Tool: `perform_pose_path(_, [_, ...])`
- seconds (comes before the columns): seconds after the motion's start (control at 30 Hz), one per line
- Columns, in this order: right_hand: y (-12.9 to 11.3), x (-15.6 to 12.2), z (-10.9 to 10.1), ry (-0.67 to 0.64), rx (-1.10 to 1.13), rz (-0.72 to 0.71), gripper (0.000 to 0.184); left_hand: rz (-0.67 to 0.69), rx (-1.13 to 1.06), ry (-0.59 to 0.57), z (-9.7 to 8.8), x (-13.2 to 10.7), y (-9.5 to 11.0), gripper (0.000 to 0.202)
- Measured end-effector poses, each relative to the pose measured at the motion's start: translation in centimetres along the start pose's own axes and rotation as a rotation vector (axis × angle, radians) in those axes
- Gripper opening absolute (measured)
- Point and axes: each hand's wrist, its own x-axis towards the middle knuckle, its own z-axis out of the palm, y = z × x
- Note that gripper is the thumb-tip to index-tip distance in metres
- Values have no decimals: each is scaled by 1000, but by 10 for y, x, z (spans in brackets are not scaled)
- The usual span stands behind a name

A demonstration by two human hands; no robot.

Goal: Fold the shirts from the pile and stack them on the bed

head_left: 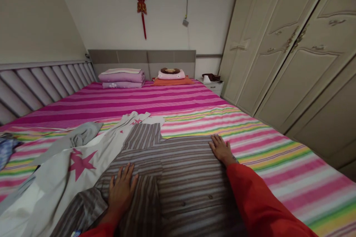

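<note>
A grey-brown striped shirt [186, 166] with buttons lies spread on the bed in front of me. My left hand [121, 189] rests flat on its left part, near the collar area and a sleeve, fingers apart. At the shirt's far right edge lies my right hand [221, 150], palm down with the fingers stretched out. Neither hand grips the cloth. Beside the shirt on the left is a white garment [102, 148] with pink stars, partly covered by the shirt. A grey garment [83, 133] lies crumpled beyond it.
The bed carries a striped sheet [278, 166]. Folded purple bedding [122, 77] and an orange pillow [172, 81] sit by the headboard [169, 57]. A blue checked cloth [7, 150] lies far left. A wardrobe [278, 44] and a nightstand [215, 88] stand on the right.
</note>
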Motion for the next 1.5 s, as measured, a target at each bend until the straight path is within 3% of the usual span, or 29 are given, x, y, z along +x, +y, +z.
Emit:
perform_pose_path(0.1, [19,-12,-11,-21,10,128,56,1,2,11,-2,0,2,52])
perform_pose_path(0.2, [-2,-38,-19,-23,46,173,57,5,-7,7,-4,1,3,53])
perform_pose_path(0.27, [-32,-66,-15,4,87,-1,57,12,-13,14,-5,1,3,53])
perform_pose_path(0.4, [-87,-128,8,-87,221,-529,59,16,-24,23,-6,2,4,54])
perform_pose_path(0.47, [-90,-144,15,-133,223,-594,59,21,-29,24,-7,2,4,54])
perform_pose_path(0.53, [-72,-144,15,-153,179,-517,58,27,-39,26,-6,2,3,54])
perform_pose_path(0.77, [42,-94,-2,-49,-33,-120,54,4,-75,31,-6,2,5,53])
perform_pose_path(0.83, [54,-83,-6,-31,-79,26,52,-9,-71,19,-7,1,6,52])
perform_pose_path(0.9, [48,-71,-11,29,-104,148,50,-21,-72,19,-8,0,8,52])
perform_pose_path(0.97, [25,-57,-17,99,-72,132,48,-21,-80,35,-7,-1,8,51])
perform_pose_path(1.03, [-15,-42,-20,110,27,-39,48,-21,-94,47,-6,-1,8,50])
perform_pose_path(1.13, [-93,-23,-20,34,193,-300,55,-26,-125,47,-6,-2,8,50])
perform_pose_path(1.3, [-210,-11,-6,-110,356,-463,69,-40,-141,0,-9,-3,10,50])
perform_pose_path(1.4, [-250,-6,4,-140,423,-472,70,-46,-148,-21,-10,-4,11,51])
perform_pose_path(1.5, [-271,3,13,-140,458,-455,74,-51,-159,-25,-9,-4,11,51])
